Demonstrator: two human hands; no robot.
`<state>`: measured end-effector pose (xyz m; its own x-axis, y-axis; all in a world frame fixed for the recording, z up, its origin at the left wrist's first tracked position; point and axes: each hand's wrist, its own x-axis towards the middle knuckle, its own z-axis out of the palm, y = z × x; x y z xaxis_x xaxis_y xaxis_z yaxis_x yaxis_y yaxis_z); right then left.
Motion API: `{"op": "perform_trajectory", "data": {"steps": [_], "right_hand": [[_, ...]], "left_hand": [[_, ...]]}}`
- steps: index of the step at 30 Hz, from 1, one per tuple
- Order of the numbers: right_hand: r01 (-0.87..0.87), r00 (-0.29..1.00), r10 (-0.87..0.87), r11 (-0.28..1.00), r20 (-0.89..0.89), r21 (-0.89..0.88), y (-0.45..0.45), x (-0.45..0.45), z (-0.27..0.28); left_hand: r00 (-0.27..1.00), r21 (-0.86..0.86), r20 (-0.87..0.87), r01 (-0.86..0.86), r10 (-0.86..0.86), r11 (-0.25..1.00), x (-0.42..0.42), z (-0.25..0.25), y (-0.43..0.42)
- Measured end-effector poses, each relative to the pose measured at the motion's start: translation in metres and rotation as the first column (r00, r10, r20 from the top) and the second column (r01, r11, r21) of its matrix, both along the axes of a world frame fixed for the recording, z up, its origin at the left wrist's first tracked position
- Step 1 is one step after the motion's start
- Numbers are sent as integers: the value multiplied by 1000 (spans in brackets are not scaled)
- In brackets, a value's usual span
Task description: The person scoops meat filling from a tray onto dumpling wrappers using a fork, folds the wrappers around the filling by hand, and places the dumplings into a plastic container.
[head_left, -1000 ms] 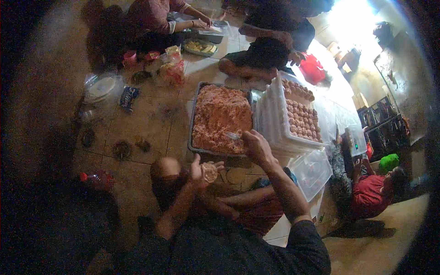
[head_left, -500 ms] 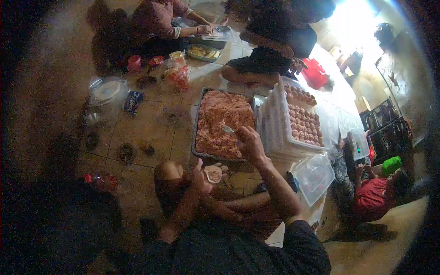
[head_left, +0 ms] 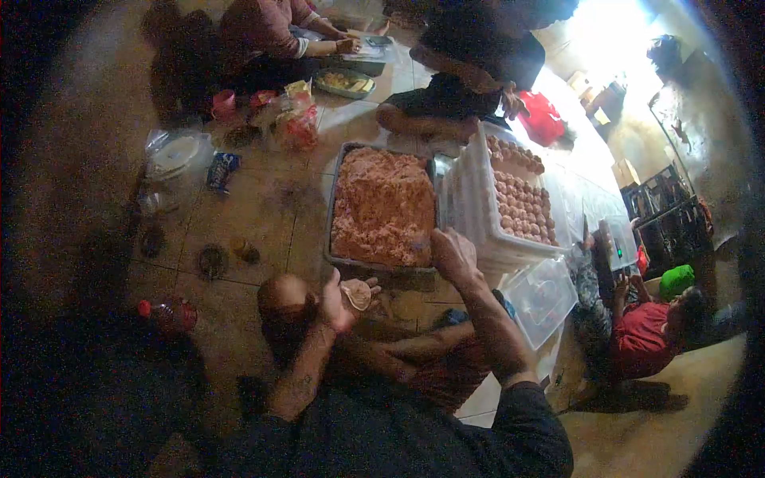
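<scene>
My left hand [head_left: 339, 301] is palm up in front of the tray. A round, pale dough wrapper [head_left: 359, 298] rests across its fingers, tilted. My right hand [head_left: 456, 255] is closed at the near right corner of the metal tray [head_left: 382, 264]. It grips a spoon [head_left: 424, 245], whose blurred end dips into the pink minced filling [head_left: 382, 203]; most of the spoon is hidden. To the right of the tray stands a stack of white plastic boxes [head_left: 470, 199]. Rows of round, pinkish filled pieces [head_left: 522, 203] lie in the top box.
A clear plastic lid [head_left: 542, 299] lies right of my knee. Left are a blue packet [head_left: 223, 171], a plastic-wrapped white stack [head_left: 177, 155] and a red-capped bottle [head_left: 167, 315]. Two people sit at the far side; another, in a red shirt [head_left: 644, 338], is at the right.
My right hand has moved down and right with the spoon, from over the middle of the filling to the tray's near right corner. My left hand has shifted slightly left and tilted the wrapper.
</scene>
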<state>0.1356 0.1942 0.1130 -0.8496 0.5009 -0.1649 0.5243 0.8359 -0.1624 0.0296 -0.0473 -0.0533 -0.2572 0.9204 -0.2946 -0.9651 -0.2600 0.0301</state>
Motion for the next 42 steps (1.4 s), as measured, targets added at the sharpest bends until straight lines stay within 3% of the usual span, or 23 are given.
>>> {"op": "perform_trajectory", "data": {"steps": [2,5,7,8,10,12,14,15,16,17,18,20,23,25,27,28,29,32,33,36,38,40,42], "right_hand": [[-148,955,155,988,-252,45,-9,-3,12],[-228,921,239,971,-307,71,18,-14,-79],[-283,914,313,948,-256,148,-1,-24,-68],[-287,912,318,946,-258,150,-9,-34,-68],[-227,970,234,969,-61,99,-20,-48,-67],[-164,960,158,987,-231,-6,4,-51,-129],[-154,930,144,988,-339,-1,1,-46,-111],[-152,917,142,988,-373,2,0,-43,-97],[-53,926,-60,957,-373,-286,-3,-39,-70],[44,915,-256,832,-313,-553,-6,-35,-51],[45,915,-256,832,-312,-553,-8,-29,-42],[-230,798,-322,617,-509,-752,-13,-16,-33],[-253,796,-201,748,-571,-614,-19,0,-30],[-259,813,-212,702,-542,-663,-31,13,-28],[-299,799,-220,662,-560,-687,-60,19,-8],[-300,798,-223,659,-560,-690,-59,26,-31],[-398,753,8,802,-658,-446,-54,32,-72],[-453,749,197,849,-632,-272,-70,43,-53],[-427,798,213,860,-564,-279,-70,45,-38],[-424,778,178,856,-602,-295,-62,43,-69],[-452,752,149,825,-642,-338,-70,39,-76],[-473,737,124,796,-664,-377,-71,40,-85],[-474,779,212,815,-590,-333,-64,45,-83]], "left_hand": [[997,39,71,31,-34,999,-2,-5,-1],[991,-121,132,20,-4,992,3,-4,1],[997,90,64,48,-54,995,5,1,-2],[997,91,61,44,-49,995,5,2,-2],[995,41,91,36,-39,999,6,5,-2],[1000,-49,11,10,-10,999,8,15,-3],[998,-138,-64,-18,10,990,8,-2,-5],[999,81,33,13,-16,997,1,-24,-3],[991,295,121,26,-64,955,-2,-39,-1],[991,296,122,24,-63,955,-3,-31,-1],[997,212,70,-8,-8,977,-4,-13,-2],[999,130,12,-43,42,991,-3,12,4],[977,106,-93,-183,193,977,-3,20,18],[978,367,49,-205,201,907,-10,16,25],[965,334,8,-250,262,909,-10,27,35],[948,303,-33,-291,315,907,-9,40,37],[966,227,76,-258,247,939,-6,60,32],[966,179,34,-258,257,949,-10,62,28],[965,173,32,-263,262,949,-12,59,25],[959,110,-30,-278,283,954,-12,51,22],[987,235,80,-152,137,960,-11,70,23],[983,177,29,-184,182,967,-12,53,24],[981,237,135,-170,140,957,-15,41,15]]}}
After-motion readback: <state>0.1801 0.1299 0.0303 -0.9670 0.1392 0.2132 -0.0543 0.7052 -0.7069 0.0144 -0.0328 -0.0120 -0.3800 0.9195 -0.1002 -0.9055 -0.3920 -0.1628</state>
